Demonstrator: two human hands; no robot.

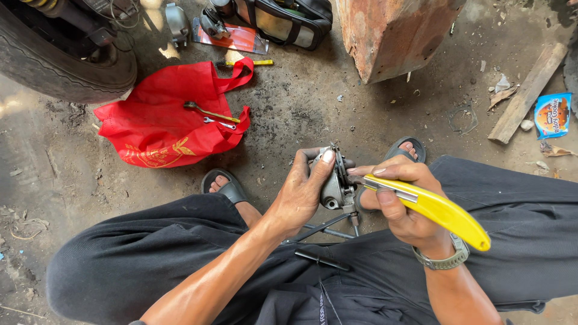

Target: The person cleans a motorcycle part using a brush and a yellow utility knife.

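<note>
1. Nearest to me are my own knees in dark trousers (150, 265), spread wide, with a thin black rod (322, 260) lying across the lap.
2. My left hand (301, 192) is clamped around a small grey metal part (334, 183), thumb pressed on its top edge, holding it up between the knees.
3. My right hand (400, 201) is closed on a yellow-handled utility knife (433, 207); its tip touches the right side of the metal part. A grey-strapped watch (448, 257) sits on that wrist.
4. Just below the part, a thin dark metal tool (328, 225) shows on the ground; I cannot tell what kind it is.
5. Just beyond the hands, my feet in dark sandals (226, 186) rest on the dirty concrete floor (301, 108).
6. Farther left lies a red cloth bag (156, 132) with two small wrenches (214, 117) on top.
7. At the far left is a tyre (60, 66); far centre, a dark tool bag (289, 21) and a rusty metal block (391, 36).
8. Far right lie a wooden plank (527, 93) and a blue snack wrapper (553, 114).
</note>
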